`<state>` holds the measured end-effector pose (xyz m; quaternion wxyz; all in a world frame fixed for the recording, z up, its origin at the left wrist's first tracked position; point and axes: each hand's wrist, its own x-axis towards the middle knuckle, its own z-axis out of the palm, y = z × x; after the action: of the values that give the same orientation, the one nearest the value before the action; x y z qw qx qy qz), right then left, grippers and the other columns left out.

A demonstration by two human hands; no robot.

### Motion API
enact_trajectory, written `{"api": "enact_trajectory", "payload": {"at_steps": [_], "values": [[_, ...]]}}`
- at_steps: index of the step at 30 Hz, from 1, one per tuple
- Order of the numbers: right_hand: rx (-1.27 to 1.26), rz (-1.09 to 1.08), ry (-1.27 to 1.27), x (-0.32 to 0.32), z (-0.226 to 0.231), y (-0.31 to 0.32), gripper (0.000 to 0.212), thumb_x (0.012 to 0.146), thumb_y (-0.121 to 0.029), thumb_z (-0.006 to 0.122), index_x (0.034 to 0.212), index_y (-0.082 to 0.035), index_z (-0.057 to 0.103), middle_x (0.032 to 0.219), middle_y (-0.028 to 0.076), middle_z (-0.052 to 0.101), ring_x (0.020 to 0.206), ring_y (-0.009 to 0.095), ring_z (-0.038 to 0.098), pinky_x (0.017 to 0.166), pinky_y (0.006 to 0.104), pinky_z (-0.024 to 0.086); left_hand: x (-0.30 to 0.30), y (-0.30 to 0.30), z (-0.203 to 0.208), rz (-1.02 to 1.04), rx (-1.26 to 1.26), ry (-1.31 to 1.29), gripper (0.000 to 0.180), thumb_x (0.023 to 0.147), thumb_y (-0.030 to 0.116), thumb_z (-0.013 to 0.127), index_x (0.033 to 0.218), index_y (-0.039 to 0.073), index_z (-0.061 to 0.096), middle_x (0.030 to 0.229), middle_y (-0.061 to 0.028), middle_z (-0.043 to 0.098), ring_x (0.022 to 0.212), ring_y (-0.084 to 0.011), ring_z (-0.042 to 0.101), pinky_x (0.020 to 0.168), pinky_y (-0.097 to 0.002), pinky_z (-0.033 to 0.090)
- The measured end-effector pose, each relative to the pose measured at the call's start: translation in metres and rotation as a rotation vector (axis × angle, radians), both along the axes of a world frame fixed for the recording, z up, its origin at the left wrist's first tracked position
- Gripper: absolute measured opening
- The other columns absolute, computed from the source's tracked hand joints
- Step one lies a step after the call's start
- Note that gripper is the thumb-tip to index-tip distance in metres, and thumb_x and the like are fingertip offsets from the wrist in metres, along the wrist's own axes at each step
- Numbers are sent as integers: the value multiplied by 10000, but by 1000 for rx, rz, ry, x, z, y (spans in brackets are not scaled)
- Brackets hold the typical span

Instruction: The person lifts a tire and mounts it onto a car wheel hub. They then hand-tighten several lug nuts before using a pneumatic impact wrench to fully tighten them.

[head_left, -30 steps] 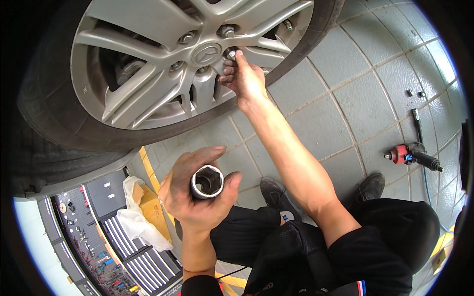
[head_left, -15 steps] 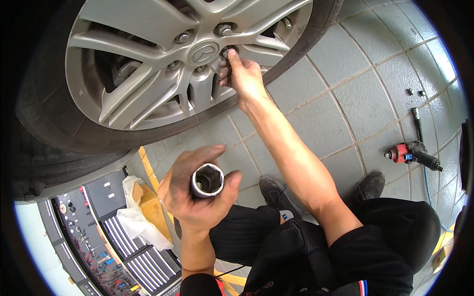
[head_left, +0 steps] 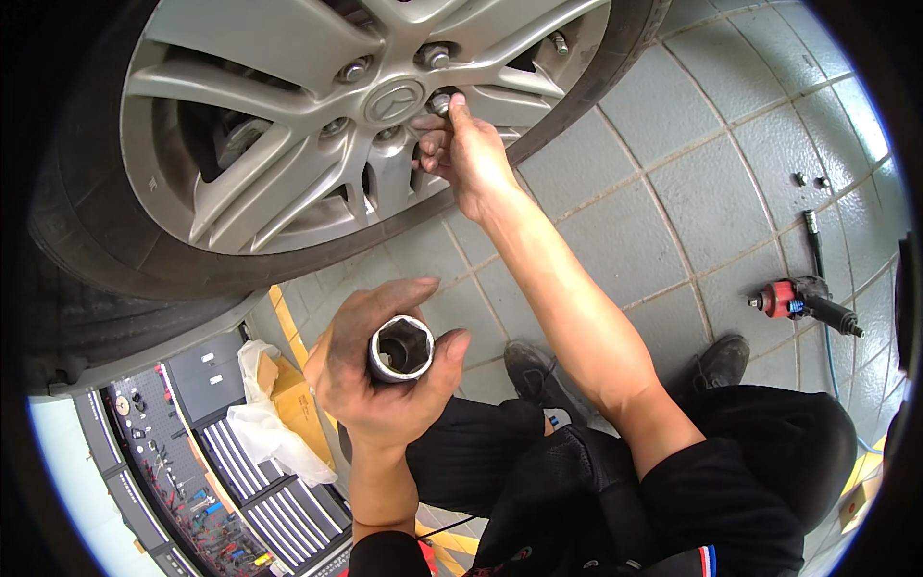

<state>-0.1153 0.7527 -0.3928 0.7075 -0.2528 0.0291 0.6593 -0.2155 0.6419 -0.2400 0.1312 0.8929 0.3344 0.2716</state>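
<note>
A large, deep metal socket (head_left: 404, 349), its hexagonal opening facing up, sits in my left hand (head_left: 370, 409), with the fingers and thumb curved around it. At the silver alloy wheel (head_left: 298, 168), my right hand (head_left: 473, 163) has its thumb against a lug nut (head_left: 440, 103) just right of the centre cap (head_left: 394, 101). The fingers curl in below the nut, and their tips are partly hidden. Other lug nuts sit in the holes around the cap, among them one (head_left: 436, 58) above and one (head_left: 355, 69) to the upper left.
On the tiled floor at right lie a red and black impact wrench (head_left: 794, 300), a black socket extension (head_left: 812, 240) and two loose nuts (head_left: 810, 180). A blue hose (head_left: 833, 375) trails from the wrench. Tool drawers (head_left: 250, 462) and a cardboard box (head_left: 293, 409) stand at lower left.
My right thumb has shifted slightly to the right, so more of the lug nut shows, and the fingers have loosened a little. My left hand holds the socket almost unmoved.
</note>
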Motion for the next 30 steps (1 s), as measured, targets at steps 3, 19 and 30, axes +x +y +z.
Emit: {"api": "enact_trajectory", "payload": {"at_steps": [3,19,30], "values": [[14,41,82,2,3,-1,519,1006,-424,287,882,-6,567,596,18,494,488,133,462,632,332,486,0,0,-1,5,-5,-5,389,665,172,804,928,-18,590,859,-119,680,558,-161,583,510,-247,461],[-103,-80,0,-1,4,3,422,965,-391,453,918,11,571,761,106,642,608,174,614,607,293,517,5,0,0,2,8,20,390,653,162,805,923,-24,594,857,-119,681,572,-164,586,525,-246,465],[85,171,-120,17,0,-6,401,971,-347,413,898,5,590,658,61,588,530,144,529,604,304,495,2,1,-1,8,0,3,390,650,160,807,919,-17,588,856,-115,680,569,-168,587,524,-247,466]]}}
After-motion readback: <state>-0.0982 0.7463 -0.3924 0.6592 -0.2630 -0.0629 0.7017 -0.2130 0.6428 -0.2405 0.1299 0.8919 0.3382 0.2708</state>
